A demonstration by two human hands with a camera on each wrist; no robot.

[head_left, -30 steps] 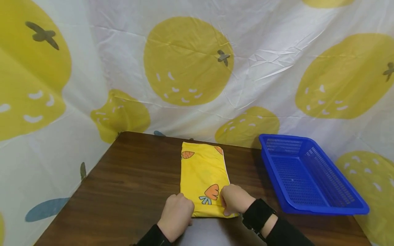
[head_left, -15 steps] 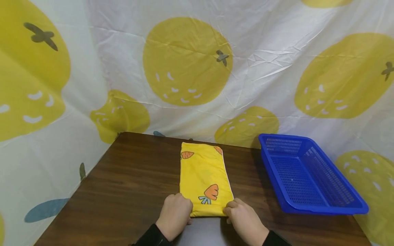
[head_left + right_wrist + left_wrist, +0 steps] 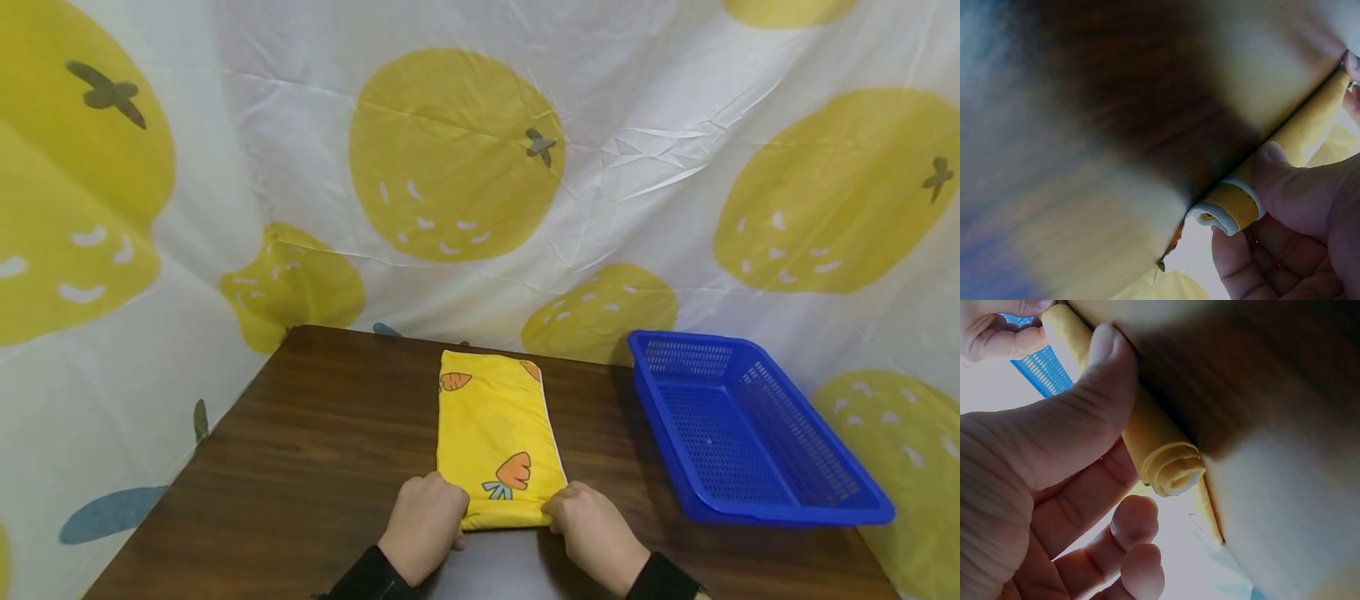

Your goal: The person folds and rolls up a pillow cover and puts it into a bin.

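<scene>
Both hands (image 3: 425,521) (image 3: 596,533) curled round yellow cloth (image 3: 491,425)

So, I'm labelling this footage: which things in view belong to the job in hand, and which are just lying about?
Part of the job:
yellow carrot-print cloth, near end rolled
left hand and right hand, both gripping that end
table, under the cloth

Seemingly just there:
blue basket, touched by neither hand
fruit-print sheet, hanging behind
</scene>
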